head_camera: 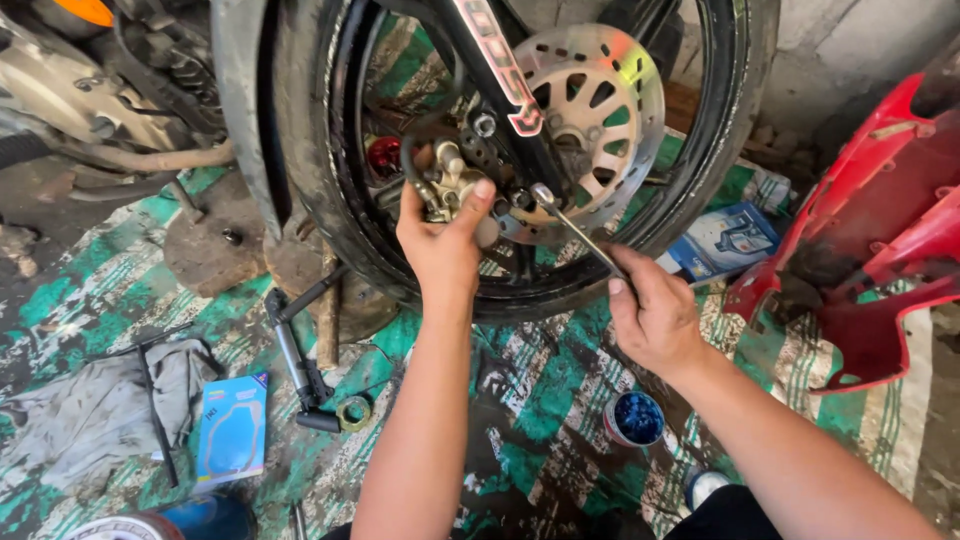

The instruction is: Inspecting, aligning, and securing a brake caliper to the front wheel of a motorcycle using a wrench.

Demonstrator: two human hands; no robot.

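While the left hand point(443, 240) squeezes the brake part point(450, 188) | right hand point(655, 320) grips long wrench point(580, 238) | wrench slants up-left to the bolt, just right of the part

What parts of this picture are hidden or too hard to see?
Head view, the only one:
- Brake caliper: partly covered by the left hand.
- Wrench: its handle end is hidden inside the right hand; the bolt under its head is too small to tell.
- Wheel: its top is cut off by the upper edge.
- Red body panel: cut off by the right edge.
- Blue tin: its contents are unclear.
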